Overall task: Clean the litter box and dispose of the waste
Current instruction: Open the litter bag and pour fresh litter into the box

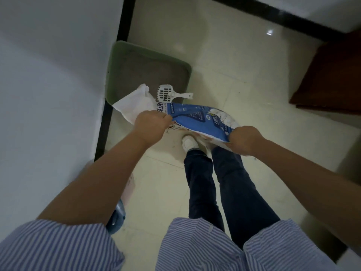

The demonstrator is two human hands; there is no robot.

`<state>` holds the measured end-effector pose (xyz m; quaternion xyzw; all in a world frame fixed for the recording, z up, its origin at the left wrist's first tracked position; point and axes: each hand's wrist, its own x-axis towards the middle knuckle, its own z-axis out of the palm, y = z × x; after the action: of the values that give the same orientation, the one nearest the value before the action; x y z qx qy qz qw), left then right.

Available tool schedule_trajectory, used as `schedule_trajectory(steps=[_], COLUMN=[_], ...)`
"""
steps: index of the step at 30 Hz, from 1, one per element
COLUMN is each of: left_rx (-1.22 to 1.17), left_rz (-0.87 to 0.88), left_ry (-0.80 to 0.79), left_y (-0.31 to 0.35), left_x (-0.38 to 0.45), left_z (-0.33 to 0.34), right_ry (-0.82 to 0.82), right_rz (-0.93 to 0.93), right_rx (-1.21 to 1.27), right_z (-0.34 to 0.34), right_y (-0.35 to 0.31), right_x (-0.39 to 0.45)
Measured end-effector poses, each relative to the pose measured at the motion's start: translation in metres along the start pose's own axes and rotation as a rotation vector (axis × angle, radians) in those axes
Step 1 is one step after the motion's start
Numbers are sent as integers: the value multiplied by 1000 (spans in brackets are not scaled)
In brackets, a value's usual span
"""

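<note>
A green litter box (115,61) with grey litter stands on the floor against the white wall. A white slotted scoop (166,93) lies over its near edge. I hold a blue and white litter bag (197,119) level above the floor, just short of the box. My left hand (151,122) grips the bag's left end, next to a white plastic bag (132,106) that spreads out beyond that hand. My right hand (244,139) grips the bag's right end.
The white wall with a black skirting (103,124) runs along the left. A brown wooden piece of furniture (330,75) stands at the right. A blue object (118,216) and a pale box (130,184) sit by the wall under my left arm. My legs and white shoe (189,142) are below the bag.
</note>
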<state>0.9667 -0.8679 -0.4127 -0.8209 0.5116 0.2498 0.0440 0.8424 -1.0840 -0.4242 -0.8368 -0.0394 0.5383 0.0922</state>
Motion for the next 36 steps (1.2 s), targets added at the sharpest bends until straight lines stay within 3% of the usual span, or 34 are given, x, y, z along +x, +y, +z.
schedule_trajectory(steps=[5,14,19,21,25,36], left_rx=[-33,-57,-11,-13,17,9], left_rz=[-10,-100,-310,-312,-366,-411], left_ry=[-24,-63,-178,-116,-335,-343], left_y=[2,-9,-10,-12,-15,-14], left_x=[10,25,32,31,25,16], left_z=[8,8,-6,-4,5,1], right_ry=[-59,-14,7,-7,-14,-25], right_rz=[26,52,49,51,45,68], right_rx=[35,206,268,298,392,444], right_z=[-7,-15,-19,-17,-14,-13], right_y=[10,4,1,-1,-6,-20], right_x=[8,9,6,4,6,3])
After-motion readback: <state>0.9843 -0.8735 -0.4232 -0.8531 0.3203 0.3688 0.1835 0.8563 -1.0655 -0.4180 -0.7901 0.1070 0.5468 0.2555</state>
